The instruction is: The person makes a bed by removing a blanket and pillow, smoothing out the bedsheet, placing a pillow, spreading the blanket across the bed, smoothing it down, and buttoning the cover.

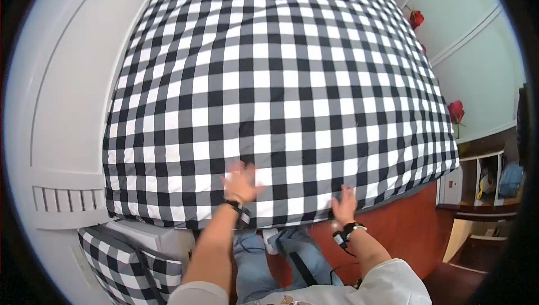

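A black, grey and white checked comforter (pixel 269 97) is spread over the bed, with a few soft wrinkles toward its far left part. My left hand (pixel 241 184) is over the near part of it, fingers spread and blurred by motion. Whether that palm presses on the cloth I cannot tell. Farther right, my right hand (pixel 344 205) is at the comforter's near edge with its fingers stretched out. Neither hand grips anything. Both wrists wear dark bands.
Pillows in matching checks (pixel 120 265) lie at the lower left, beside a white cabinet (pixel 151 237). A white headboard (pixel 62 97) borders the left side. Along the right stand glossy panels with red roses (pixel 456 112) and open shelves (pixel 488 178). Reddish floor (pixel 393 221) shows below.
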### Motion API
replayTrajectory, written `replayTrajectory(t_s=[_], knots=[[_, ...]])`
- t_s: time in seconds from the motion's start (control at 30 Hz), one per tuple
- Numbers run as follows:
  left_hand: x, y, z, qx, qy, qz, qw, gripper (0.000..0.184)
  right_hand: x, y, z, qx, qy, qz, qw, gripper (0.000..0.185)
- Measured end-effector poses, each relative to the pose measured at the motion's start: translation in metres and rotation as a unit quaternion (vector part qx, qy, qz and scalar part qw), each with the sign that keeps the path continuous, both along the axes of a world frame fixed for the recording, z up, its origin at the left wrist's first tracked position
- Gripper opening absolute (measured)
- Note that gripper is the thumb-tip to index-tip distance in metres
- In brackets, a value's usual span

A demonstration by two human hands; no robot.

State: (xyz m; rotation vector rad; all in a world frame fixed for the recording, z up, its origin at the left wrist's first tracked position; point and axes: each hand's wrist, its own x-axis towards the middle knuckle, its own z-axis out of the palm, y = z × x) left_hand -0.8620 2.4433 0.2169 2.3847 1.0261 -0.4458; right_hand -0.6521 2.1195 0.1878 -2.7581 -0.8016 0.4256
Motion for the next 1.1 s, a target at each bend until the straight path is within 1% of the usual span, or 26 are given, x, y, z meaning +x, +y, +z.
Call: replayTrajectory(t_s=[0.07,0.1,0.13,0.17,0.2,0.23,0.27,0.3,0.37,0.4,0.43,0.47,0.5,0.57,0.6,0.7,0.73,0.77,0.8,0.83,0.87,0.9,0.97,1.0,1.03,1.1], knots=[[0.036,-0.110,-0.006,-0.024,-0.001,-0.127,0.992,0.074,0.015,0.028,0.017,0.051,0.046,0.056,0.996,0.064],[0.046,-0.110,0.004,-0.090,-0.086,-0.090,0.988,0.064,0.024,0.041,0.033,0.065,0.065,0.080,0.992,0.065],[0.046,-0.183,0.027,-0.298,-0.015,-0.294,0.908,0.065,0.023,0.046,0.043,0.066,0.084,0.135,0.985,0.065],[0.041,-0.208,0.062,-0.363,-0.062,-0.293,0.882,0.066,0.022,0.045,0.051,0.064,0.101,0.192,0.974,0.064],[0.025,-0.246,0.034,-0.341,-0.059,-0.302,0.888,0.066,0.028,0.045,0.062,0.053,0.110,0.219,0.968,0.064],[0.016,-0.255,0.046,-0.423,-0.035,-0.259,0.868,0.068,0.033,0.040,0.075,0.066,0.126,0.228,0.963,0.062],[0.002,-0.261,0.041,-0.433,-0.049,-0.212,0.875,0.067,0.039,0.030,0.078,0.073,0.135,0.232,0.961,0.061],[-0.008,-0.241,0.076,-0.437,-0.069,-0.140,0.886,0.066,0.047,0.019,0.077,0.081,0.143,0.235,0.958,0.061],[-0.050,-0.217,0.069,-0.304,-0.068,0.004,0.950,0.063,0.065,-0.012,0.062,0.053,0.202,0.217,0.954,0.058],[-0.068,-0.195,0.075,-0.271,-0.071,0.070,0.957,0.058,0.072,-0.025,0.060,-0.023,0.208,0.192,0.959,0.058],[-0.081,-0.176,0.097,-0.202,-0.041,0.151,0.967,0.055,0.076,-0.041,0.059,-0.099,0.214,0.162,0.958,0.057],[-0.093,-0.161,0.120,-0.143,-0.027,0.208,0.967,0.053,0.079,-0.053,0.070,-0.126,0.225,0.150,0.954,0.056],[-0.108,-0.149,0.124,-0.099,-0.052,0.252,0.961,0.053,0.080,-0.063,0.084,-0.152,0.237,0.136,0.950,0.054],[-0.123,-0.131,0.156,-0.060,-0.071,0.319,0.943,0.049,0.088,-0.092,0.064,-0.136,0.217,0.173,0.951,0.055],[-0.131,-0.130,0.159,-0.057,-0.106,0.340,0.933,0.048,0.087,-0.100,0.064,-0.139,0.219,0.167,0.951,0.050],[-0.153,-0.134,0.166,-0.068,-0.187,0.345,0.917,0.041,0.078,-0.107,0.109,-0.101,0.246,0.187,0.946,0.037],[-0.170,-0.145,0.165,-0.101,-0.182,0.293,0.933,0.041,0.065,-0.124,0.125,-0.079,0.225,0.144,0.960,0.033],[-0.188,-0.162,0.155,-0.127,-0.194,0.289,0.929,0.040,0.060,-0.138,0.111,-0.015,0.165,0.149,0.975,0.031],[-0.203,-0.174,0.144,-0.141,-0.184,0.268,0.935,0.039,0.053,-0.144,0.126,-0.021,0.168,0.137,0.976,0.030],[-0.226,-0.186,0.129,-0.154,-0.172,0.255,0.939,0.037,0.039,-0.153,0.141,-0.013,0.162,0.071,0.984,0.030],[-0.256,-0.198,0.093,-0.198,-0.206,0.269,0.920,0.036,0.021,-0.164,0.150,-0.013,0.179,0.034,0.983,0.032],[-0.277,-0.207,0.071,-0.212,-0.200,0.257,0.921,0.036,0.010,-0.176,0.158,-0.015,0.189,0.006,0.982,0.034],[-0.324,-0.221,0.052,-0.405,-0.085,0.308,0.857,0.036,-0.019,-0.203,0.161,-0.055,0.225,0.000,0.973,0.036],[-0.337,-0.240,0.054,-0.303,-0.076,0.317,0.895,0.037,-0.036,-0.214,0.172,-0.084,0.247,0.014,0.965,0.038],[-0.352,-0.251,0.058,-0.311,-0.070,0.312,0.895,0.037,-0.050,-0.229,0.185,-0.114,0.267,0.029,0.957,0.039],[-0.366,-0.262,0.066,-0.310,0.019,0.371,0.875,0.040,-0.067,-0.265,0.178,-0.119,0.278,0.042,0.952,0.040]])
